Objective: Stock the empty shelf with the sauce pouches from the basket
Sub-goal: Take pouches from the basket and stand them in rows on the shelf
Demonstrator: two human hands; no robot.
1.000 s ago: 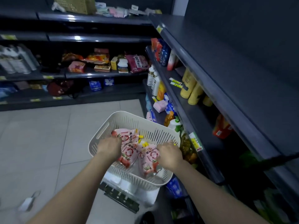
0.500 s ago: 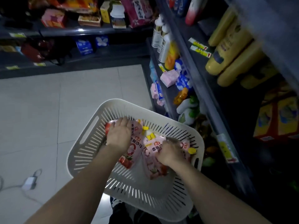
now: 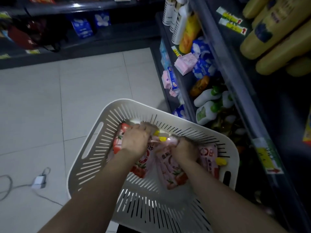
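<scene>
Pouches [image 3: 142, 163] lay heaped at the far side of the basket [image 3: 94, 148], which sat near the shelving on the right. Both hands were down among them, left hand [image 3: 134, 140] and right hand [image 3: 184, 149] each curled closed on a pouch top, probably gathering several by their yellow caps [image 3: 221, 161] to lift together. No empty shelf was in view.
</scene>
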